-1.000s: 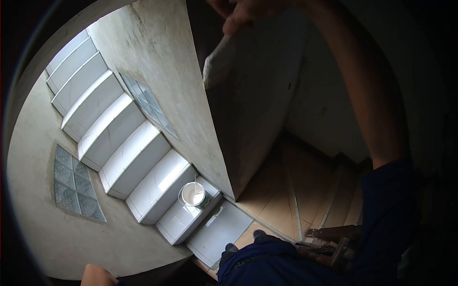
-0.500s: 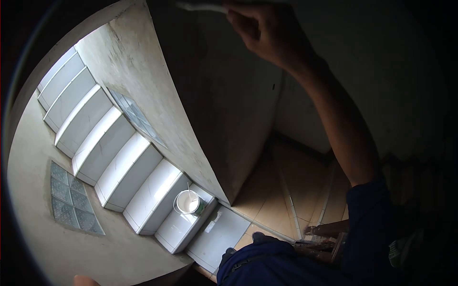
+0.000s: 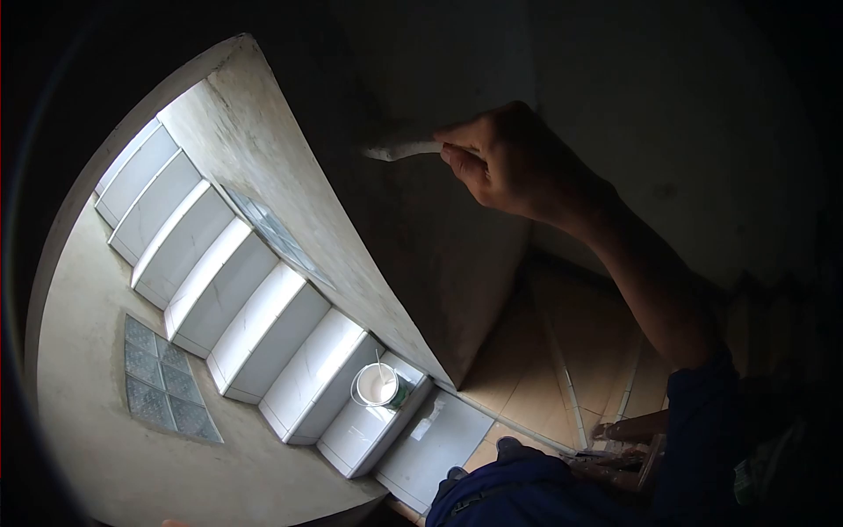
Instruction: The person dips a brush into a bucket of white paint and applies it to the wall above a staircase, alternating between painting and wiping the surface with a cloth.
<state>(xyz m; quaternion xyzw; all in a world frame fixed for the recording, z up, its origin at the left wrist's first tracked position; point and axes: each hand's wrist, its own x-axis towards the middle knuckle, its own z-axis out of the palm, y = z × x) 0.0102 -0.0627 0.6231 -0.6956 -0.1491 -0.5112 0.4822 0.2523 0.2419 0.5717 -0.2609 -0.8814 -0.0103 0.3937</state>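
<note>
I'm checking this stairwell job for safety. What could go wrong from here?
The bucket of white stuff sits open on a low step, near the person's feet, so a kick might tip it. The right hand holds a tool high against the dark wall; drips may land on the tiles below.

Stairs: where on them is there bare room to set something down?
The white steps above the bucket lie bare, bordered by walls on both sides. The bucket's own step is partly taken. By the feet, the wooden stool crowds the tan floor.
</note>
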